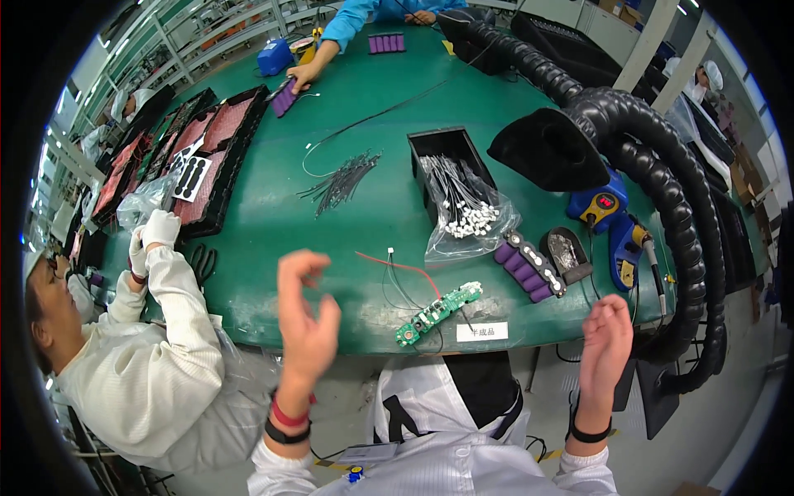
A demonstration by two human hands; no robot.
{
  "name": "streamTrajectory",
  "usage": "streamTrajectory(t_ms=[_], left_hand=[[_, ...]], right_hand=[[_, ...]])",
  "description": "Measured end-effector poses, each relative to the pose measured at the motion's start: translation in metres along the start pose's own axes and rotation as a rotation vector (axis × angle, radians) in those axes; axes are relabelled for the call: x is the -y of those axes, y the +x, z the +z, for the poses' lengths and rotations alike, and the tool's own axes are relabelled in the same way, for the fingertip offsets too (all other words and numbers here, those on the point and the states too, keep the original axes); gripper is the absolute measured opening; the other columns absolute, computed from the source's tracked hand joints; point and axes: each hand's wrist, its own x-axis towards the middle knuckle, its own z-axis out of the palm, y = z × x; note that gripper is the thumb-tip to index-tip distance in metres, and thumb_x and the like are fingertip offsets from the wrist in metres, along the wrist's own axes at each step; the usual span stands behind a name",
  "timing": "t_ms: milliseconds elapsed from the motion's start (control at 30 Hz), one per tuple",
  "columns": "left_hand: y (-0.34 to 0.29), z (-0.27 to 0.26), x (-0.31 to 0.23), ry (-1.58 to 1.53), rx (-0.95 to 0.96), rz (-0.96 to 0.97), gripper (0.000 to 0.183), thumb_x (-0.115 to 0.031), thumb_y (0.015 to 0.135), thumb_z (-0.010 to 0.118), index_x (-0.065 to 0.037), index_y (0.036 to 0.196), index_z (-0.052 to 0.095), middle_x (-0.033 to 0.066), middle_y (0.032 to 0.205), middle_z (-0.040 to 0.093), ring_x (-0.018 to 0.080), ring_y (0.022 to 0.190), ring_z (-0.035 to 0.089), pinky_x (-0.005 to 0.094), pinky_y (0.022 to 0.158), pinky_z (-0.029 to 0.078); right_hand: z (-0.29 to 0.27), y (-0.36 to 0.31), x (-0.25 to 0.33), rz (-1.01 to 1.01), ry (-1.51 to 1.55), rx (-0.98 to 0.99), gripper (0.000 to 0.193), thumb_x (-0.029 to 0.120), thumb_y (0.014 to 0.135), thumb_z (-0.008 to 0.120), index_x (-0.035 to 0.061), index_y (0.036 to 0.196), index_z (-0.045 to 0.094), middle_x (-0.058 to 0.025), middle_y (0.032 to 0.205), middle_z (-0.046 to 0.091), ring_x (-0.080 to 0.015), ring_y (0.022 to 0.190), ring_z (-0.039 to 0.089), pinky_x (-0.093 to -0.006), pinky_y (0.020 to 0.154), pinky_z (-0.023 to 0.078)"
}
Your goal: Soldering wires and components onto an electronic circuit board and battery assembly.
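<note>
Both my hands are raised above the near edge of the green table, with nothing in them. My left hand [306,318] has its thumb and bent fingers apart, left of a green circuit board [437,312]. Red and dark wires run from that board, which lies slantwise near the edge. My right hand [607,341] is loosely curled, fingers somewhat apart, at the table's front right. Nearest to it lies a purple battery pack [529,269] with a metal strip along its top. A white printed label [482,331] sits beside the board.
A black bin [451,153] holds bagged white-plug wires; black wires [343,182] lie left of it. A soldering station [600,202], iron stand [626,256] and black fume hose [653,165] fill the right. A white-sleeved co-worker [157,347] is at left; a blue-sleeved one [356,21] holds a pack opposite.
</note>
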Motion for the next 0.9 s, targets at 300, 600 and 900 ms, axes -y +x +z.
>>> streamTrajectory(t_ms=[300,600,900], left_hand=[[-0.07,0.048,-0.02,-0.167,0.264,-0.238,0.063,0.001,0.081,0.077,0.0,0.136,0.046,0.0122,0.125,0.058,0.0206,0.112,0.055,0.0342,0.102,0.042],[-0.063,0.043,-0.018,-0.159,0.162,-0.283,0.052,0.005,0.09,0.071,-0.001,0.136,0.047,0.013,0.113,0.072,0.0217,0.109,0.068,0.0337,0.099,0.05],[-0.098,0.057,-0.021,-0.339,0.17,-0.256,0.061,0.005,0.087,0.062,0.008,0.144,0.042,0.0235,0.15,0.045,0.0335,0.133,0.055,0.0401,0.106,0.049]], right_hand=[[0.091,-0.015,-0.028,-0.26,-0.654,0.575,0.053,0.002,0.092,0.068,-0.0022,0.142,0.052,-0.0211,0.136,0.061,-0.0341,0.121,0.063,-0.0399,0.1,0.052],[0.108,-0.029,-0.052,-0.234,-0.677,0.59,0.028,0.005,0.082,0.082,-0.0003,0.104,0.067,-0.0134,0.096,0.072,-0.0271,0.087,0.071,-0.0346,0.081,0.055],[0.131,-0.073,-0.079,-0.362,-0.582,0.503,0.033,0.004,0.073,0.088,-0.001,0.097,0.066,-0.0119,0.091,0.067,-0.0242,0.077,0.067,-0.0334,0.067,0.056]])
